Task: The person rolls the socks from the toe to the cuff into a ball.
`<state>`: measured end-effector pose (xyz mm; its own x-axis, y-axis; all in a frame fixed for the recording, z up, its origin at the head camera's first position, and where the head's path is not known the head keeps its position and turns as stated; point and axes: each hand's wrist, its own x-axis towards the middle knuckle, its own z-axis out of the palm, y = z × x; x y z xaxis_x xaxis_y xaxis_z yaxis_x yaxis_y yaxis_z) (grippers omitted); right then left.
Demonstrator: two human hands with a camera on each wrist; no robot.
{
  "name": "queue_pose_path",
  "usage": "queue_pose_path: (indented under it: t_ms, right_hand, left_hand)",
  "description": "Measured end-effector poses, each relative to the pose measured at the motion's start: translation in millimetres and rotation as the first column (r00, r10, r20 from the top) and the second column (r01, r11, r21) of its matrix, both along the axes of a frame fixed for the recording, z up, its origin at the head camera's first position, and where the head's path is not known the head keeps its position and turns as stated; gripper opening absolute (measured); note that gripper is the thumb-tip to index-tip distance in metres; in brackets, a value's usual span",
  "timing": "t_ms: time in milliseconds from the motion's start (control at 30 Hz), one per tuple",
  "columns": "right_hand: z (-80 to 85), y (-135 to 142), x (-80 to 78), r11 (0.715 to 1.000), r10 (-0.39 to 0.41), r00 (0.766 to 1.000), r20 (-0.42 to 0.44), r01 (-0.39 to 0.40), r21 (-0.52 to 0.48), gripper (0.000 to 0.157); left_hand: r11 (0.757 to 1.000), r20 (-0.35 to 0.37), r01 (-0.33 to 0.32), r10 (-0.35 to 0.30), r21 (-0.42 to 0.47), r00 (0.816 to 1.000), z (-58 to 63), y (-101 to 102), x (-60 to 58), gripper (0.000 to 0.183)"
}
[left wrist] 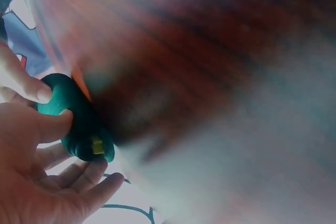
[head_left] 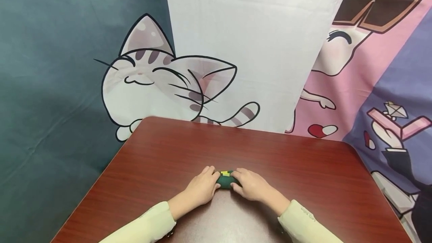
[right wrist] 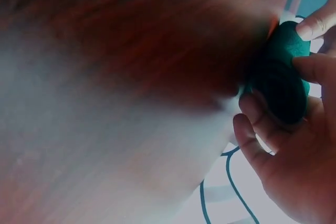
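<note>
A small dark green roll (head_left: 225,183), apparently rolled-up cloth, lies crosswise on the table between both hands. Yellow marks show on its top side in the head view. My left hand (head_left: 203,186) grips its left end, thumb on the near side and fingers over the far side. At the other end, my right hand (head_left: 253,185) holds it in the same manner. The left wrist view shows the roll (left wrist: 73,111) with a yellow patch at its end, beside the thumb. Coiled layers appear at the end of the roll (right wrist: 281,90) in the right wrist view.
The reddish-brown wooden table (head_left: 162,149) extends to a rounded far edge. Behind it hangs a backdrop (head_left: 270,48) with a cartoon cat (head_left: 152,89) and cartoon figures on the right. Pale sleeves (head_left: 145,224) cover both forearms.
</note>
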<state>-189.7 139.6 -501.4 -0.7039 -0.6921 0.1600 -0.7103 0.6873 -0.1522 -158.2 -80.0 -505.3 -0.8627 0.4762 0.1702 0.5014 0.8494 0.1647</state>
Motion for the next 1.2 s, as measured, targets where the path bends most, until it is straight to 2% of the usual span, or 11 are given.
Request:
queue_pose_path:
  t_ms: [100, 267, 400, 533, 733, 867, 1000, 1200]
  right_hand:
    - [0.2, 2, 0.8, 1.0, -0.014, 1.0, 0.003, 0.014, -0.019, 0.03]
    - [-0.7, 3, 2.5, 0.997, -0.013, 0.997, -0.077, 0.007, -0.08, 0.042]
    - [-0.4, 0, 1.0, 0.996, -0.017, 0.993, -0.114, 0.006, -0.091, 0.038]
    - [0.3, -4, -3.1, 0.999, -0.008, 0.995, -0.097, 0.004, -0.047, 0.033]
    - [0.5, -6, -8.3, 1.0, -0.004, 0.999, -0.04, 0.004, 0.01, 0.033]
    - [1.9, -7, -11.7, 1.0, -0.008, 1.0, -0.001, 0.008, 0.007, 0.033]
    - [4.1, -8, -16.9, 1.0, 0.015, 0.999, 0.048, -0.015, 0.012, 0.033]
    - [8.8, -9, -28.6, 0.996, 0.077, 0.986, 0.148, -0.084, 0.042, 0.025]
  left_hand:
    - [1.0, 0.007, 0.008, -0.008, 0.009, 1.0, -0.8, 0, -2.9, 0.023]
    - [1.0, 0.022, 0.023, -0.024, 0.011, 0.999, -1.3, -1, -9.7, 0.024]
    - [0.998, 0.027, 0.04, -0.041, 0.044, 0.999, -0.5, -3, -14.2, 0.025]
    - [0.995, 0.04, 0.036, -0.04, 0.096, 0.998, 0.6, -6, -16.5, 0.022]
    - [0.999, 0.06, 0.02, -0.022, 0.038, 0.998, 2.1, -7, -19.0, 0.016]
    - [0.999, 0.12, 0.03, -0.035, 0.042, 0.992, 5.4, -8, -26.1, 0.016]
    - [0.998, 0.249, 0.029, -0.044, 0.064, 0.968, 10.7, -7, -36.5, 0.024]
    - [0.999, 0.419, 0.009, -0.029, 0.05, 0.907, 20.1, -5, -52.9, 0.039]
